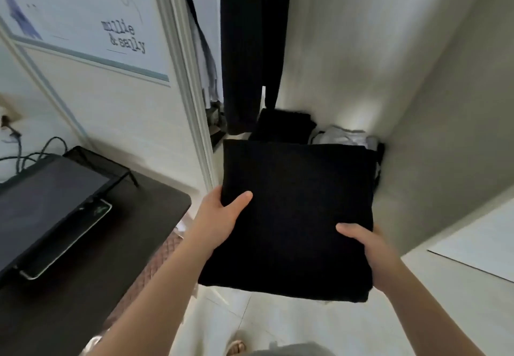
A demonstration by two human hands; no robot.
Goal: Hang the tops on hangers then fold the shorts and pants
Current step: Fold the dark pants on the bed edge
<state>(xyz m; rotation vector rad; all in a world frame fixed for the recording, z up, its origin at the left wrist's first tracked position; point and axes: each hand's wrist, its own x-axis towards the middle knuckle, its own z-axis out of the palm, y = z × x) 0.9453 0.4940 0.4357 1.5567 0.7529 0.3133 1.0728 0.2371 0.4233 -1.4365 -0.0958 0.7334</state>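
Note:
A folded black garment [294, 211] is held flat in front of me at the open wardrobe. My left hand [222, 216] grips its left edge, thumb on top and fingers underneath. My right hand [367, 250] grips its lower right edge the same way. Beyond it, on the wardrobe floor, lie a folded black piece [283, 124] and a folded grey-white piece [345, 135]. A long dark garment [253, 44] hangs above them, with lighter clothes [205, 57] hanging to its left.
The wardrobe's white door frame [192, 99] stands left of the garment, and its inner wall [417, 77] rises on the right. A dark desk [83, 272] at lower left carries a black monitor [47, 197] and cables. Pale tiled floor lies below.

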